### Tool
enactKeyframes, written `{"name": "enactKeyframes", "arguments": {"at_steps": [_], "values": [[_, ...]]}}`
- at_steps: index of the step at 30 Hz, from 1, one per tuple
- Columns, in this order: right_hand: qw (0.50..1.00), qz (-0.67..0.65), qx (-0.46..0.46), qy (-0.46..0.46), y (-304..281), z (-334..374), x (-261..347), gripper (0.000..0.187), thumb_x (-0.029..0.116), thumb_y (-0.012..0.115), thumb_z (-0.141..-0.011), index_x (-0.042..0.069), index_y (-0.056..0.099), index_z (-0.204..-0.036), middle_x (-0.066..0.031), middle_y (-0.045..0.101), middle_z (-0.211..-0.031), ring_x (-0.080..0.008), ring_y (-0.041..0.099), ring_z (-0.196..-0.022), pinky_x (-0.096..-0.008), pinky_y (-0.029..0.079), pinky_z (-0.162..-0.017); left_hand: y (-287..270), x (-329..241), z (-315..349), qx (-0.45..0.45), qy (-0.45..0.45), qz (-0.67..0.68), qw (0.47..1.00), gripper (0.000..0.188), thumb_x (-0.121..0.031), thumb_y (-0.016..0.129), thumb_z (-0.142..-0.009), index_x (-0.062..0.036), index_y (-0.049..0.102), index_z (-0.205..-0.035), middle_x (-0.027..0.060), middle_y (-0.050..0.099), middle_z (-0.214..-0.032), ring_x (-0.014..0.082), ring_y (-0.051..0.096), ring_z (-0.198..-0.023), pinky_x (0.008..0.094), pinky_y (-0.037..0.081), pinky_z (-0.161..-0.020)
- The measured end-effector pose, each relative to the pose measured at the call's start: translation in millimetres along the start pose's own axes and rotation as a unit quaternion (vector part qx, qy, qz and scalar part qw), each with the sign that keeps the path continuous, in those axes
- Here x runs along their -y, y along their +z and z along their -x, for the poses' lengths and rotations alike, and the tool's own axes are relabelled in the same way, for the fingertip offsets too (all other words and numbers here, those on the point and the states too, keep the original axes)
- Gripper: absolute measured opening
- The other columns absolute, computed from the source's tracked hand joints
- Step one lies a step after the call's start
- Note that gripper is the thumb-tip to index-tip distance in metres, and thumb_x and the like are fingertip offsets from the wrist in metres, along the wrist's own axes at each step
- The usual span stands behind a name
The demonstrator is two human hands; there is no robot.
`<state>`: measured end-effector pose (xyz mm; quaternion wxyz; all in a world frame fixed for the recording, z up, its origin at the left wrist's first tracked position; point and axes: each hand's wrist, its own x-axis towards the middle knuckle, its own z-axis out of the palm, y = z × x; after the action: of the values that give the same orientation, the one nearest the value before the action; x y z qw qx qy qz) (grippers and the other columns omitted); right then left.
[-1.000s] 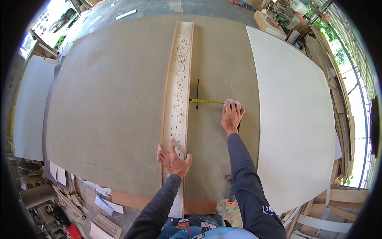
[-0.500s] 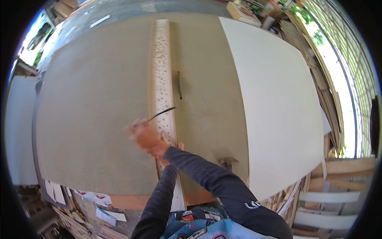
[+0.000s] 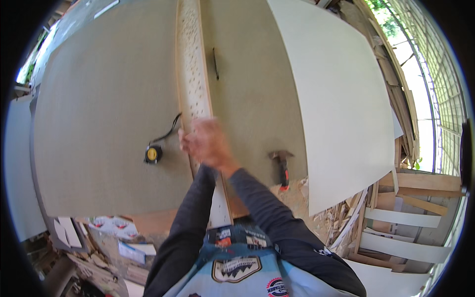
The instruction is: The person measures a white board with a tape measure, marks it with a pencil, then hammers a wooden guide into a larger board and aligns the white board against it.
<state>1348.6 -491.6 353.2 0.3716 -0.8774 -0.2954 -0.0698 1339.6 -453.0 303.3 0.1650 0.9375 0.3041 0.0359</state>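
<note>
A long narrow pale board (image 3: 190, 64), speckled with small dark spots and brown along its edges, runs away from me over a large grey-brown sheet (image 3: 109, 99). My right hand (image 3: 212, 141) is over this board, its fingers smeared by motion. Mostly hidden behind it, my left hand (image 3: 184, 142) is at the board too; only a blurred bit shows by the left edge, and its grip is unclear. Left of the board lies a black and yellow tape measure (image 3: 153, 154), its black strap reaching the board's edge. A hammer (image 3: 282, 168) with a red and black handle rests to the right.
A thin dark rod (image 3: 215, 64) lies right of the narrow board. A white sheet (image 3: 341, 109) covers the right side. Stacked planks (image 3: 401, 109) stand beyond it, and wood offcuts (image 3: 341, 220) lie below. Papers (image 3: 133, 251) are at the lower left.
My right hand has let go of the tape measure, now lying on the grey-brown sheet, and has moved right over the narrow board. My view has tilted down, so the surroundings sit higher.
</note>
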Motion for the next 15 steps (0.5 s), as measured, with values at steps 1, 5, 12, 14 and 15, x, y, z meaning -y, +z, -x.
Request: {"name": "enactKeyframes", "arguments": {"at_steps": [1,5,12,14,15], "values": [[0.998,0.016,-0.055,0.039,-23,21,-14,0.034,0.025,0.063,-0.080,0.005,0.060,-0.106,-0.0166,0.058,-0.110,-0.0332,0.053,-0.109,-0.0463,0.037,-0.097,12,12,3,-0.049,-0.032,0.058,0.997,0.082,-0.048,0.071,-0.071,-0.0149,0.041,-0.139,0.0314,0.029,-0.140,0.0431,0.027,-0.131,0.0537,0.021,-0.108],[0.932,0.221,-0.187,0.219,-89,135,-78,0.037,0.024,0.062,-0.083,0.003,0.057,-0.113,-0.0178,0.057,-0.114,-0.0354,0.050,-0.112,-0.0469,0.036,-0.098,-11,12,5,-0.008,-0.017,0.064,0.998,0.080,-0.043,0.069,-0.074,-0.0144,0.038,-0.142,0.0350,0.027,-0.138,0.0469,0.027,-0.131,0.0562,0.020,-0.107],[0.868,0.285,-0.122,0.388,-113,259,-82,0.047,0.035,0.061,-0.089,-0.001,0.053,-0.118,-0.0188,0.053,-0.112,-0.0366,0.047,-0.108,-0.0463,0.035,-0.096,-13,36,-24,-0.007,0.100,0.076,0.992,0.054,-0.035,0.066,-0.079,-0.0100,0.052,-0.125,0.0237,0.043,-0.121,0.0402,0.040,-0.115,0.0488,0.032,-0.097],[0.883,0.262,-0.099,0.378,-108,254,-81,0.048,0.036,0.061,-0.089,-0.002,0.053,-0.118,-0.0192,0.053,-0.111,-0.0368,0.048,-0.106,-0.0459,0.037,-0.093,-5,49,-44,-0.010,0.144,0.063,0.988,0.052,-0.034,0.065,-0.079,-0.0072,0.051,-0.122,0.0211,0.045,-0.116,0.0379,0.041,-0.112,0.0477,0.034,-0.094],[0.888,0.265,-0.092,0.365,-101,248,-81,0.047,0.035,0.061,-0.089,-0.002,0.053,-0.117,-0.0195,0.052,-0.111,-0.0369,0.048,-0.105,-0.0457,0.038,-0.092,-1,55,-57,-0.024,0.160,0.071,0.984,0.052,-0.035,0.066,-0.079,-0.0073,0.051,-0.120,0.0206,0.045,-0.115,0.0376,0.042,-0.111,0.0468,0.035,-0.094]]}}
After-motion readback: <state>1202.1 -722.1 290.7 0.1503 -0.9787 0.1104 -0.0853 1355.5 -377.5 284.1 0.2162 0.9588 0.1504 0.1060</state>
